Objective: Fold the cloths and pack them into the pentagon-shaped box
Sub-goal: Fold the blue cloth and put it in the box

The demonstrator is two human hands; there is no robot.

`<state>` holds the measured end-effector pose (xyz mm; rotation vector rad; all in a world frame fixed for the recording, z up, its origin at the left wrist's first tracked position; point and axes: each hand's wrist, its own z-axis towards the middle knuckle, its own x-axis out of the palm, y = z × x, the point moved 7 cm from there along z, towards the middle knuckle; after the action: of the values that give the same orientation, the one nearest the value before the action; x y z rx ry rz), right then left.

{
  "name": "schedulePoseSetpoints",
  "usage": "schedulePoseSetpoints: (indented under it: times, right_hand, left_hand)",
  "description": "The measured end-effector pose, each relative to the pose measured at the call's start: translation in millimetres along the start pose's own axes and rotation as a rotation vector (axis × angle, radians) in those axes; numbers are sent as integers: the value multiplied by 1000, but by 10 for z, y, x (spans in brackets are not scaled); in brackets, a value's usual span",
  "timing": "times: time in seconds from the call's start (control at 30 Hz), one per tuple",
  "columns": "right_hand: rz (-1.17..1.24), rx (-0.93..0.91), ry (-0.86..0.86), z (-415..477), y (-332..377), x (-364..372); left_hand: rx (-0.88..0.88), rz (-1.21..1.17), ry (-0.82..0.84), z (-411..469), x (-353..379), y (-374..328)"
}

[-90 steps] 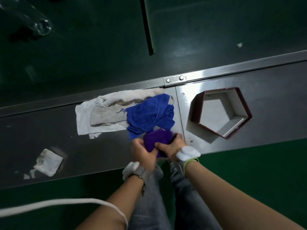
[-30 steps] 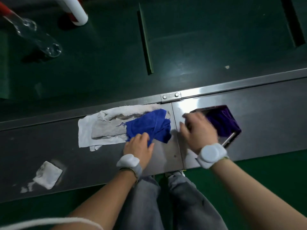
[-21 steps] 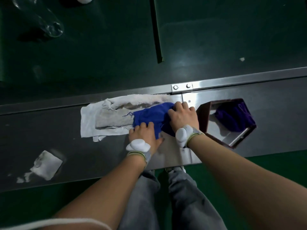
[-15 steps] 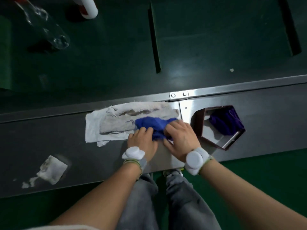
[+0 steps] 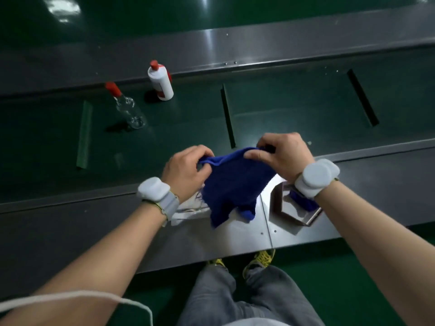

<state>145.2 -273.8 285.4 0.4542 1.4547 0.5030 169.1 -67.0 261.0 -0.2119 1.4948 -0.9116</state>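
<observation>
A blue cloth hangs in the air above the steel ledge, held by its top edge. My left hand pinches its left corner and my right hand pinches its right corner. The pentagon-shaped box sits on the ledge just right of the cloth, partly hidden by my right wrist. A purple cloth lies inside it. A white cloth lies on the ledge below my left hand, mostly hidden by the hand and the blue cloth.
Beyond the steel ledge runs a green conveyor belt with raised cleats. On the belt stand a clear bottle and a white bottle, both red-capped. A white cord crosses my left forearm.
Both hands have lifted the blue cloth off the white cloth and hold it spread in the air. Earlier the purple cloth went into the box. The view has tilted up.
</observation>
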Motion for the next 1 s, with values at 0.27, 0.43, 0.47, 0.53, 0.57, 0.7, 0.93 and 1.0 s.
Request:
schedulePoseSetpoints:
  times: [0.27, 0.43, 0.47, 0.53, 0.57, 0.7, 0.93, 1.0]
  right_hand:
    - [-14, -245, -115, 317, 654, -900]
    - [-88, -275, -25, 242, 815, -1175]
    - [-78, -253, 37, 194, 789, -1135]
    - [-28, -193, 186, 81, 681, -997]
    - [6, -155, 268, 3, 604, -879]
    - [69, -1, 531, -454, 201, -241]
    - [-36, 228, 967, -1433, -595, 1072]
    - [-17, 286, 1069, -1678, -772, 1360]
  left_hand:
    - [171, -39, -164, 351, -903, -492]
    - [237, -91, -135, 287, -1175, -798]
    - [226, -129, -89, 222, -1164, -802]
    - [155, -233, 58, 98, -1040, -752]
    - [107, -293, 149, 16, -931, -695]
    - [-65, -420, 421, -417, -333, -406]
    - [-352, -351, 798, -1354, 987, 177]
    - [-385, -316, 893, -1587, 1259, 255]
